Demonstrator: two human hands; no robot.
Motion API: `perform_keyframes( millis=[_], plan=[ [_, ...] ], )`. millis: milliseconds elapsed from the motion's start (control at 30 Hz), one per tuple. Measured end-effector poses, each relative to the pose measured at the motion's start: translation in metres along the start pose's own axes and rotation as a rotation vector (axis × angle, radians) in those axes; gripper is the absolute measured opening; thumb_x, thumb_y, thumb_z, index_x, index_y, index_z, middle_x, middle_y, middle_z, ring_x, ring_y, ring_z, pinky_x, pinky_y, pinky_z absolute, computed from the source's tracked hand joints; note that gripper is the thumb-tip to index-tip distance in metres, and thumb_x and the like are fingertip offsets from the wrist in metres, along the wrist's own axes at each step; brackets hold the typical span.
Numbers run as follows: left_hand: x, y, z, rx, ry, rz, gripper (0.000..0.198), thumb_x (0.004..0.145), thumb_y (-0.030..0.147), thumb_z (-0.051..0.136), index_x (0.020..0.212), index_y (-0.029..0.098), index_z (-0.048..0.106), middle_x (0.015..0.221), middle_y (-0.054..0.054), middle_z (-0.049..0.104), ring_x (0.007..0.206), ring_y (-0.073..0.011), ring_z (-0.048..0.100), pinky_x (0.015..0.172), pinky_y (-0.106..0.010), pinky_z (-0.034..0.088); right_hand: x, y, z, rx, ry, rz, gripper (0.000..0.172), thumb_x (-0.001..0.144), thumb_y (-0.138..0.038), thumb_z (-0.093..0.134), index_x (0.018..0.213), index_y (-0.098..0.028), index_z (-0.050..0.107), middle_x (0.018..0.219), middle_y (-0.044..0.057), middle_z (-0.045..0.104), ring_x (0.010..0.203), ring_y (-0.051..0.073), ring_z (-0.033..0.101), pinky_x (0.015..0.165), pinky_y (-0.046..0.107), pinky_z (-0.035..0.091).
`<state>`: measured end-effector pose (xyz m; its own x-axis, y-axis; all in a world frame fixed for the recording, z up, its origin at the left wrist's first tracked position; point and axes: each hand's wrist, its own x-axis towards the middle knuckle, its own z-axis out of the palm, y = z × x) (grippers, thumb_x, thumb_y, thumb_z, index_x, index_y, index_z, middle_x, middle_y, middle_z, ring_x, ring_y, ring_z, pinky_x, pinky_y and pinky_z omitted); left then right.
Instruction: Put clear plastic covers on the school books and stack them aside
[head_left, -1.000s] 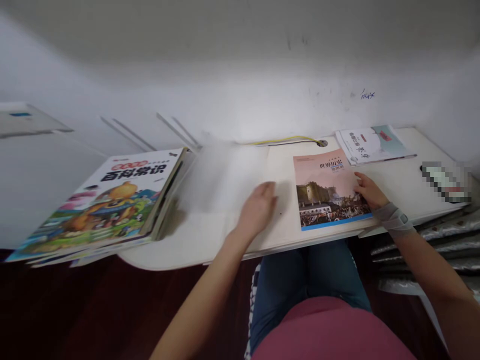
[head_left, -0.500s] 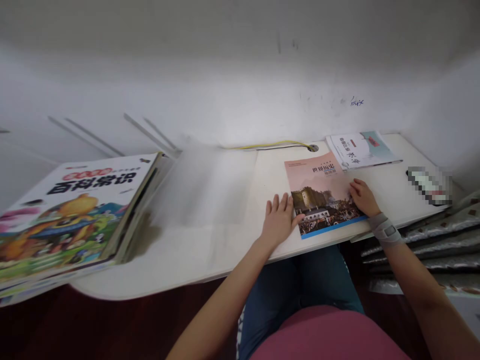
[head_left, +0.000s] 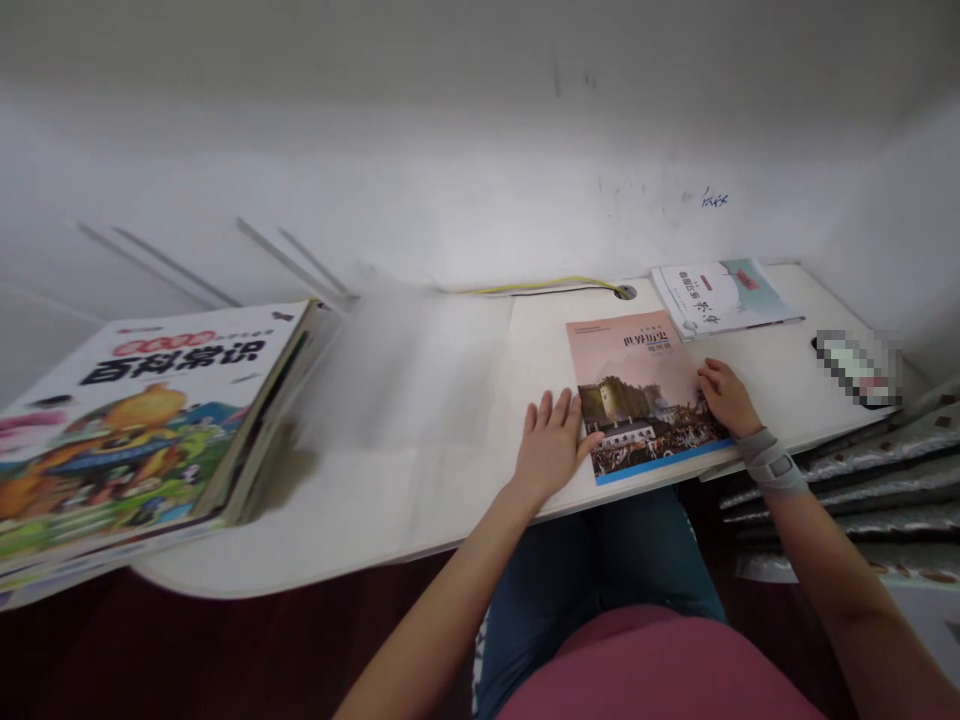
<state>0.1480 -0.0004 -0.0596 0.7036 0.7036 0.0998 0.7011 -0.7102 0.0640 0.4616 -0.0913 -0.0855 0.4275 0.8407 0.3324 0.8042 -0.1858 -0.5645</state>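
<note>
A textbook (head_left: 641, 380) with a pink cover and a picture of a fortress lies closed on the white desk (head_left: 450, 440). My left hand (head_left: 551, 445) lies flat beside its left edge, fingers spread, thumb touching the cover. My right hand (head_left: 724, 398) rests on the book's right edge with fingers curled over it. A grey band wraps my right wrist.
A stack of large colourful children's books (head_left: 142, 420) sits at the left, overhanging the desk. A white and teal booklet (head_left: 720, 295) lies at the back right. A yellow cable (head_left: 547, 287) runs into a desk hole. A blurred dark object (head_left: 855, 365) lies far right.
My left hand has moved right across the desk to the textbook's left edge and spread flat. The book has turned slightly. My right hand has stayed on its right edge.
</note>
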Motion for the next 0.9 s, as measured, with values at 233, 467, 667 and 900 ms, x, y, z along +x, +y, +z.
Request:
perform_keyframes(
  millis=[233,467,667,900],
  plan=[
    [0.000,-0.001,0.003,-0.031,0.022,-0.003,0.065,0.093,0.053,0.033,0.143,0.012,0.039,0.148,-0.015,0.038,0.138,-0.0375,0.028,0.111,-0.053,0.024,0.001,-0.007,-0.007,0.100,0.012,-0.004,0.039,0.086,-0.041,0.044,0.103,-0.016,0.069,0.122,0.015,0.061,0.116,0.026,0.055,0.105,0.049,0.039],
    [0.002,0.012,-0.016,-0.181,0.088,-0.003,0.056,0.093,0.048,0.038,0.139,0.015,0.043,0.149,-0.017,0.035,0.140,-0.0363,0.025,0.109,-0.059,0.025,0.001,-0.034,-0.025,0.352,-0.064,0.050,0.039,0.085,-0.042,0.048,0.110,-0.019,0.067,0.119,0.009,0.066,0.114,0.023,0.058,0.105,0.046,0.040],
    [0.038,0.060,-0.048,-0.851,-0.056,0.142,0.042,0.093,0.044,0.039,0.097,0.014,0.067,0.094,-0.010,0.071,0.090,-0.0214,0.066,0.085,-0.036,0.050,-0.003,-0.076,-0.031,0.434,-0.137,-0.060,0.041,0.087,-0.036,0.046,0.121,-0.020,0.062,0.122,0.005,0.065,0.116,0.021,0.057,0.106,0.044,0.040],
    [0.055,0.075,-0.034,-1.557,-0.246,-0.160,0.034,0.069,0.047,0.069,0.065,0.014,0.061,0.062,0.000,0.064,0.060,-0.0130,0.062,0.068,-0.028,0.052,-0.018,-0.095,-0.011,0.451,-0.151,-0.197,0.044,0.088,-0.035,0.048,0.129,-0.022,0.054,0.134,0.010,0.055,0.122,0.022,0.052,0.097,0.042,0.050]
  ],
)
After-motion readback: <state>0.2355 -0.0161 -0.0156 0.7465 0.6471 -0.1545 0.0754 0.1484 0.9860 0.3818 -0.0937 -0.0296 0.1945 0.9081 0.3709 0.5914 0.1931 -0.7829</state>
